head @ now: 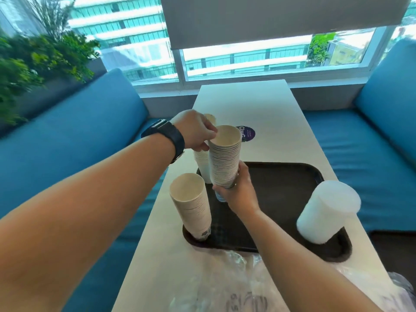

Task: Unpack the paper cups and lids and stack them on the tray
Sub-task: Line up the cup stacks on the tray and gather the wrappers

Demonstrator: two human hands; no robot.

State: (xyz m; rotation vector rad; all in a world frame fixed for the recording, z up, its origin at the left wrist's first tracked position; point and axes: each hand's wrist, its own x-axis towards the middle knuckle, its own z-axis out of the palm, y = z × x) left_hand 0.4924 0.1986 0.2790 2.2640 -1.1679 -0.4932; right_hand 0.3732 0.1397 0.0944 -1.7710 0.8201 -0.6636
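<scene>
Over dark tray [281, 188], both hands grip ribbed paper-cup stack [224, 158].

cup stacks [224, 156]: 3 | lid stack [326, 211]: 1 | tray [281, 176]: 1 | hands [240, 192]: 2

I see my right hand [239, 194] gripping the foot of a tall cup stack [225, 156], held over the tray [281, 176], which lies on the bench [265, 104]. My left hand [193, 131] sits at that stack's top rim, on its left side. Just behind and below my left hand, a second cup stack [202, 164] stands at the tray's far left corner. Nearer to me than my right hand and to its left, a third stack [191, 203] stands in the near left corner. Well to the right of my right hand, the lid stack [326, 212] stands in the near right corner. Plastic wrapping [225, 287] lies on the bench before the tray, under my right forearm.
</scene>
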